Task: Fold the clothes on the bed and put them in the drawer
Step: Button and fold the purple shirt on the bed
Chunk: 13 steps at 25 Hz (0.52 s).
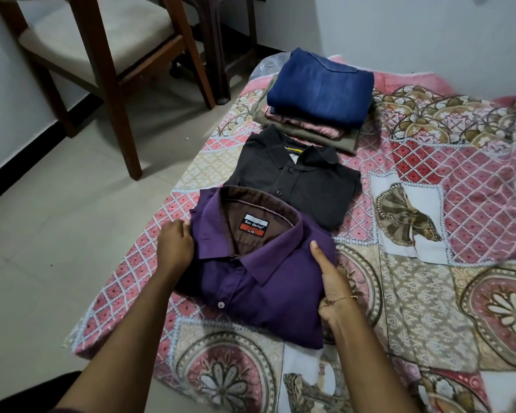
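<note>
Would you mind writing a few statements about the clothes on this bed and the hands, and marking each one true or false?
1. Both hands hold the purple shirt by its sides. True: the left hand and the right hand grip opposite edges.
2. The purple shirt lies unfolded. False: it is folded, collar up.
3. The dark shirt lies beyond the purple one. True.
4. The blue garment lies at the bottom of its stack. False: it is on top.
5. The clothes lie on a plain white sheet. False: the bedspread is patterned.
</note>
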Each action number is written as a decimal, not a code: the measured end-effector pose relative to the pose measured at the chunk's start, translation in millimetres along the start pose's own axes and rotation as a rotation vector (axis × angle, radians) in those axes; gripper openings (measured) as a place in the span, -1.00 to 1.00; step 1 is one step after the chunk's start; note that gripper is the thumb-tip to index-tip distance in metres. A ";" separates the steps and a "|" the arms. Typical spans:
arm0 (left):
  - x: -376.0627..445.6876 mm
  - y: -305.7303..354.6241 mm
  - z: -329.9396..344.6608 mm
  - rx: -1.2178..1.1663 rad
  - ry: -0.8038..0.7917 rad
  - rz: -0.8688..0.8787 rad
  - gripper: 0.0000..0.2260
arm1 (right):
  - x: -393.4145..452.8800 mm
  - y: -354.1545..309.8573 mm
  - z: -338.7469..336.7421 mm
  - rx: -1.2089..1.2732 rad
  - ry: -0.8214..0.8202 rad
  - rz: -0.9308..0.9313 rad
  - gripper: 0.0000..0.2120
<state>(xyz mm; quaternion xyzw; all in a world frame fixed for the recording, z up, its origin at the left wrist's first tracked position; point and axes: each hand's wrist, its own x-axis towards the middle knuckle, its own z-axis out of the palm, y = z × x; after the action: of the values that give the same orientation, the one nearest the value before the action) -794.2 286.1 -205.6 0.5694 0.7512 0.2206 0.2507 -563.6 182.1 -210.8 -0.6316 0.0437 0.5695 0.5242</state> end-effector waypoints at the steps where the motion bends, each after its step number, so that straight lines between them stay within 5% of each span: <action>1: -4.3 2.3 -0.5 -0.017 0.044 0.019 -0.70 | -3.2 -0.9 1.1 0.013 -0.004 -0.041 -0.33; 6: -3.9 32.7 -22.8 -0.192 0.254 0.070 -0.74 | -16.0 -37.0 19.1 0.042 -0.058 -0.320 -0.84; 13: 58.0 102.3 -3.2 -0.349 0.192 0.100 -0.72 | 15.4 -121.9 42.9 -0.022 0.026 -0.490 -0.96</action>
<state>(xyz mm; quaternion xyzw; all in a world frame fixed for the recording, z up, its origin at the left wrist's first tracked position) -733.0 368.0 -147.3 0.5305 0.6928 0.4128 0.2612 -507.6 275.4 -139.3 -0.6362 -0.1102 0.4178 0.6392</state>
